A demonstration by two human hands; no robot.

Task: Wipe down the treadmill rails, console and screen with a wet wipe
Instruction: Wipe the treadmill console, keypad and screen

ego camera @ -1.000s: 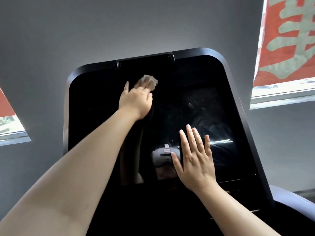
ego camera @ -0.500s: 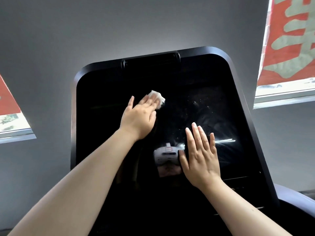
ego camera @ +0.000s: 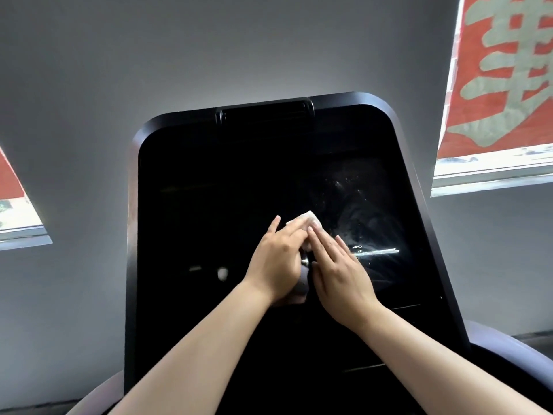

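While left hand (ego camera: pixel 273 260) presses wet wipe (ego camera: pixel 305 220) flat on screen (ego camera: pixel 209 205), right hand (ego camera: pixel 339 272) lies flat beside (red banner (ego camera: pixel 502 70) behind).

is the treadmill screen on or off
Off, apparently: the screen is black, showing only reflections and smears near the wet wipe.

Left hand (ego camera: pixel 276 259) and right hand (ego camera: pixel 339 271) side by side — fingers straight, seemingly pressed flat — forearms extended.
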